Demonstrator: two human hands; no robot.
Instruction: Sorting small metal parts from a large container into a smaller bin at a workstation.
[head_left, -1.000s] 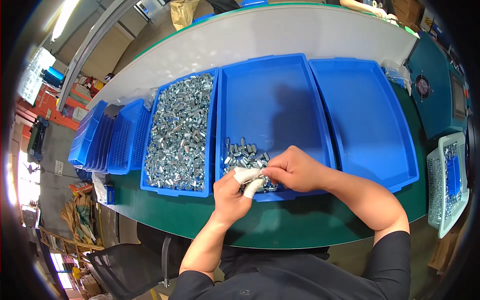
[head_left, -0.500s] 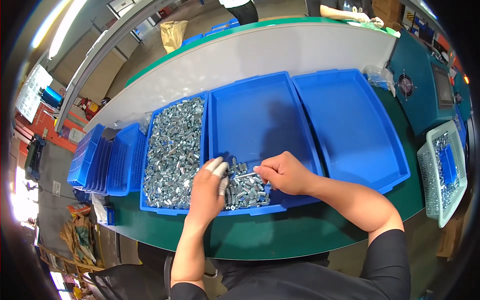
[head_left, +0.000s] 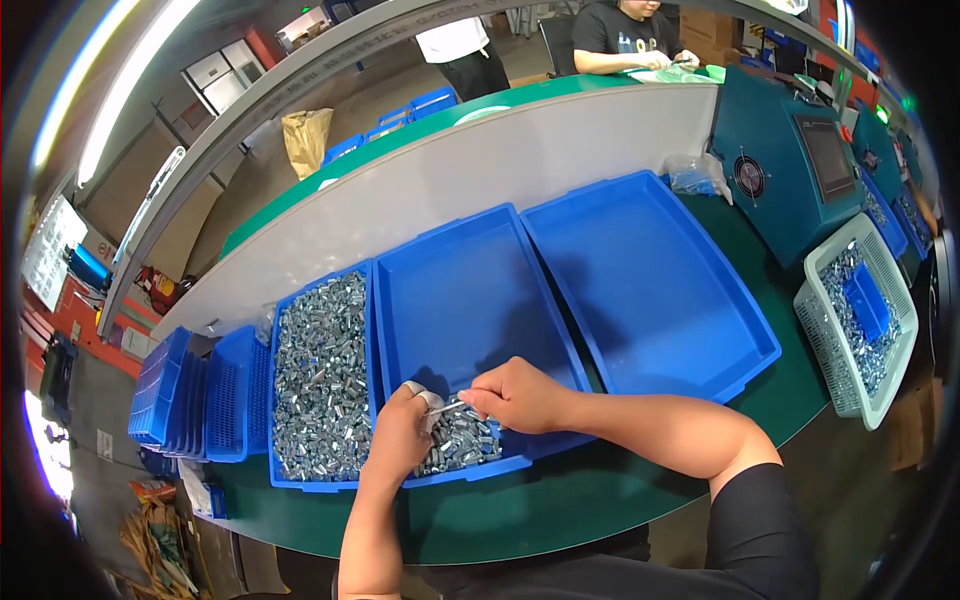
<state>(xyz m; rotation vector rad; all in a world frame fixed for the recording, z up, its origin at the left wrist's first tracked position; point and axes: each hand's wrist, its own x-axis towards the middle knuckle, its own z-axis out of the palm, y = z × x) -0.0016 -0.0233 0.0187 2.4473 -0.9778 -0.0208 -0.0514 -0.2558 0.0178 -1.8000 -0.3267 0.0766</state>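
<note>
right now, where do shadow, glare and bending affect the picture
Head view, middle: soft shadow across the middle tray and part of the right tray; head view, upper left: light tube glaring white; head view, rim: blackened corners; head view, below: table edge bowed; head view, centre: rod too small for detail.

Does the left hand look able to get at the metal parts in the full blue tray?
Probably yes: the left hand is close beside the full blue tray, whose rim looks low, and the metal parts lie uncovered. The hand seems occupied, though, at the end of a thin metal rod.
</note>
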